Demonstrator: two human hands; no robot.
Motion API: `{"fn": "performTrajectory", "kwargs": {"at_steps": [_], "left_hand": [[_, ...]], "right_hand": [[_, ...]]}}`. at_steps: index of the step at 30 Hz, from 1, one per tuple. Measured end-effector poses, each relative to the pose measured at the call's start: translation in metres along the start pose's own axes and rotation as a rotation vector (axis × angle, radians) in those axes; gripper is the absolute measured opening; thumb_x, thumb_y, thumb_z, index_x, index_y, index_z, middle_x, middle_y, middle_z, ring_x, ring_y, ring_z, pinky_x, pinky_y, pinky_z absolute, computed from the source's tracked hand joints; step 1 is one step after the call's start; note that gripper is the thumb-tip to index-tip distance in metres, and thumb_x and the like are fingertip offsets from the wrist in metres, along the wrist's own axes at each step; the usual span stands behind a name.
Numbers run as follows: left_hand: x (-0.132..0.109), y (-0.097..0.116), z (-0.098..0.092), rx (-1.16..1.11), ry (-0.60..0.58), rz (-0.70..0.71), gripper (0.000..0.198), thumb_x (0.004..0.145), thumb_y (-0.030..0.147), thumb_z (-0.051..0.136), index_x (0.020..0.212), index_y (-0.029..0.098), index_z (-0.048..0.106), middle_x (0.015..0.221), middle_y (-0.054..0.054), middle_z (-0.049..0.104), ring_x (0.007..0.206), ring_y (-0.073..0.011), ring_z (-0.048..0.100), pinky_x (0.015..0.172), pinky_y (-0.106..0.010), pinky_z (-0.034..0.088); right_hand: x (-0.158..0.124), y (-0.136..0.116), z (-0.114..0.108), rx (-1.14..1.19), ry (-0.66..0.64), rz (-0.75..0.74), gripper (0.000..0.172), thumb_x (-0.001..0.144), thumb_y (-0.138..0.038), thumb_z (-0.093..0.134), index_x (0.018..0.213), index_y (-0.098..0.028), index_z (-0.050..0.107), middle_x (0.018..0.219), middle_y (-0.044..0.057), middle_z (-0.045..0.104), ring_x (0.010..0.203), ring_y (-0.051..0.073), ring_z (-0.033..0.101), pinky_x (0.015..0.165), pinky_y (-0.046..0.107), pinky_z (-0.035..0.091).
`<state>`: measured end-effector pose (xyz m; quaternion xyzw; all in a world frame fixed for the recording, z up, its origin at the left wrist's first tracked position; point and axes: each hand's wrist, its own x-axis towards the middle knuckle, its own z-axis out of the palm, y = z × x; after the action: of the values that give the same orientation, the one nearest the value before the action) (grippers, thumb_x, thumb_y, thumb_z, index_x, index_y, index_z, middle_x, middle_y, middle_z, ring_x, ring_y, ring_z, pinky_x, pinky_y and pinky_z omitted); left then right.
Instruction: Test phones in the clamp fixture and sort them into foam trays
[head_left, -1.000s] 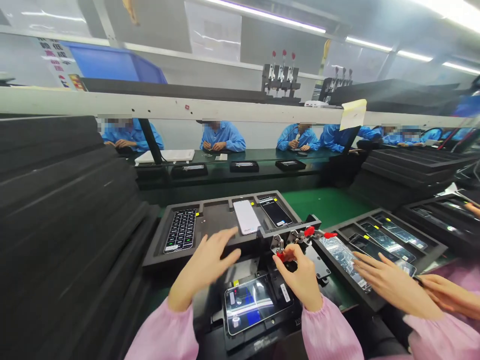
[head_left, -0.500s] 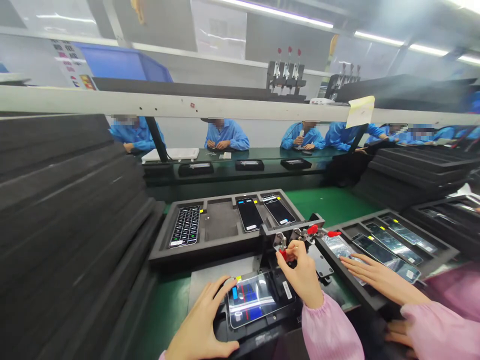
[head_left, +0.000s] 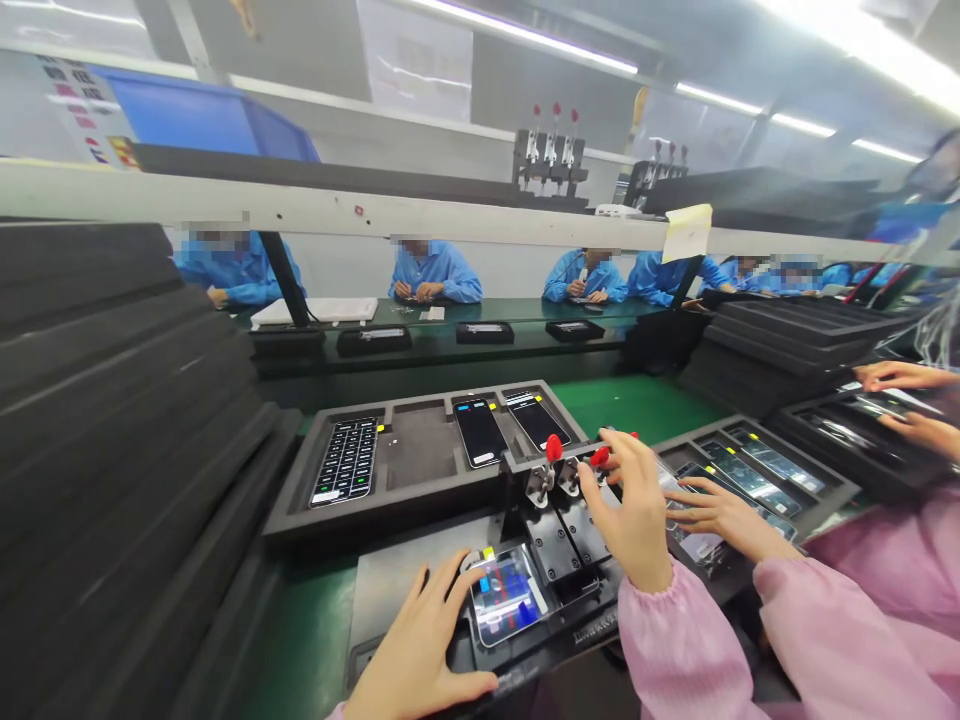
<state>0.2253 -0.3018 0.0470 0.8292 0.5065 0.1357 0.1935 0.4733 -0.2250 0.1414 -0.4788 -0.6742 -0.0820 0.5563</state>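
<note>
At the bench, a phone (head_left: 501, 597) lies screen-up in a black fixture (head_left: 577, 625), its glass full of blue and red reflections. Left hand (head_left: 420, 640): fingers spread wide and curved, tips against the phone's left edge, no tight grip visible. Right hand (head_left: 630, 505): half-curled, fingertips at a red-knobbed toggle clamp (head_left: 570, 470) just above the fixture. Whether it has real hold of the lever, cannot tell.

Just right of it, a co-worker's hand (head_left: 720, 515) in a pink sleeve reaches over a foam tray of phones (head_left: 750, 475). Two more hands (head_left: 900, 376) sit at a further tray (head_left: 840, 440), far right edge.

Beyond the clamp, a second foam tray (head_left: 409, 450) holds two dark phones (head_left: 480, 432) and a black keypad panel (head_left: 343, 462). To the left, a tall stack of black foam trays (head_left: 112, 400); across the line, workers in blue smocks (head_left: 431, 272) sit at a dark bench (head_left: 480, 333).
</note>
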Motion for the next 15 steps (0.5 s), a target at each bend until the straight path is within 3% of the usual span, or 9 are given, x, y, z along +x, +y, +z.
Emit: {"fn": "performTrajectory", "kwargs": {"at_steps": [3, 7, 10, 15], "left_hand": [[0.006, 0.007, 0.001, 0.005, 0.007, 0.005, 0.085, 0.062, 0.051, 0.069, 0.134, 0.032, 0.027, 0.146, -0.008, 0.029, 0.132, -0.0291, 0.028, 0.108, -0.058, 0.016], [0.006, 0.005, 0.002, -0.013, 0.010, -0.014, 0.086, 0.062, 0.048, 0.070, 0.134, 0.033, 0.027, 0.147, -0.007, 0.026, 0.132, -0.0287, 0.028, 0.108, -0.057, 0.016], [0.005, 0.003, 0.003, -0.027, 0.003, -0.029, 0.085, 0.061, 0.048, 0.070, 0.133, 0.033, 0.029, 0.148, -0.007, 0.024, 0.132, -0.0293, 0.028, 0.108, -0.056, 0.017], [0.005, 0.003, 0.003, -0.044, -0.013, -0.031, 0.082, 0.060, 0.052, 0.071, 0.131, 0.034, 0.034, 0.148, -0.007, 0.024, 0.131, -0.0332, 0.028, 0.107, -0.058, 0.019]], "right_hand": [[0.005, 0.004, -0.007, -0.022, -0.111, -0.019, 0.034, 0.084, -0.021, 0.055, 0.117, -0.020, 0.051, 0.102, 0.006, 0.059, 0.085, 0.015, 0.057, 0.074, 0.030, 0.049], [-0.025, 0.004, -0.013, -0.049, 0.033, -0.005, 0.018, 0.081, -0.019, 0.058, 0.099, -0.021, 0.063, 0.103, 0.005, 0.061, 0.094, 0.019, 0.056, 0.085, 0.038, 0.045], [-0.060, 0.007, -0.007, -0.209, 0.116, 0.035, 0.015, 0.084, -0.022, 0.054, 0.090, -0.023, 0.068, 0.109, 0.007, 0.061, 0.098, 0.024, 0.054, 0.086, 0.047, 0.040], [-0.082, 0.017, 0.006, -0.371, -0.031, 0.077, 0.027, 0.088, -0.036, 0.045, 0.092, -0.028, 0.070, 0.136, 0.007, 0.040, 0.116, 0.035, 0.042, 0.089, 0.061, 0.029]]}}
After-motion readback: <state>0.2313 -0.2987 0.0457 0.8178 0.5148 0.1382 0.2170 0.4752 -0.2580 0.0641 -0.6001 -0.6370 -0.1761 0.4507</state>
